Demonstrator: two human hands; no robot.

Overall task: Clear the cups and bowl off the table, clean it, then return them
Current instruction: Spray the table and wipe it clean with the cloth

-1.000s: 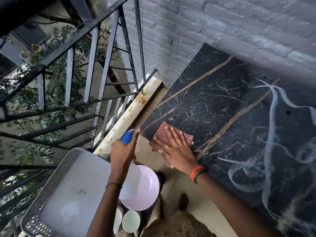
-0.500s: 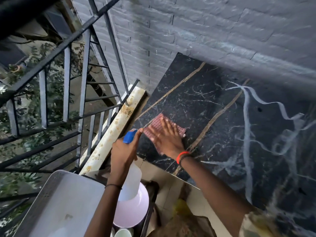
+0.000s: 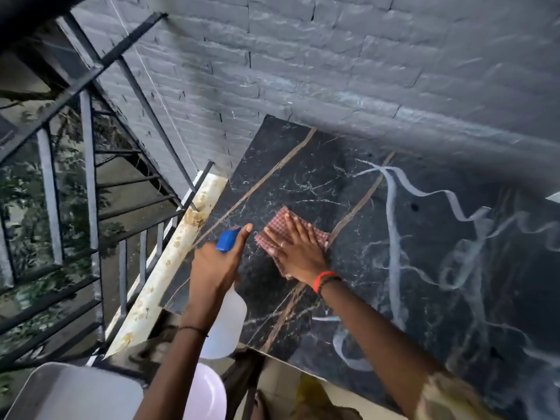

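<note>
Running down the far left is a black metal railing [image 3: 91,183] with green foliage behind its bars, and at its foot lies a white, rust-stained ledge [image 3: 169,262] that meets the grey painted brick wall [image 3: 333,71]. Low in the left corner sits a pale grey plastic tray with a perforated rim [image 3: 69,392], and just to its right the edge of a pale pink round bowl [image 3: 206,395] shows below the arm, off the worktop and partly hidden.

Next comes the left hand [image 3: 215,265], its fingers [image 3: 242,234] wrapped closed around the neck of a translucent white spray bottle with a blue trigger head [image 3: 225,325]; the blue head points toward the wall and the bottle body hangs over the worktop's near left corner. A thin dark band circles that wrist.

To the right, the right hand [image 3: 298,253] lies palm down with fingers spread flat, pressing a red-and-white checked cloth [image 3: 280,228] against the black marble-patterned worktop with tan diagonal stripes [image 3: 439,268]. It presses rather than grips. An orange band and a dark one sit on that wrist.

Further right, pale whitish streaks curl across the dark surface, which carries no cups or bowl in the part visible.
</note>
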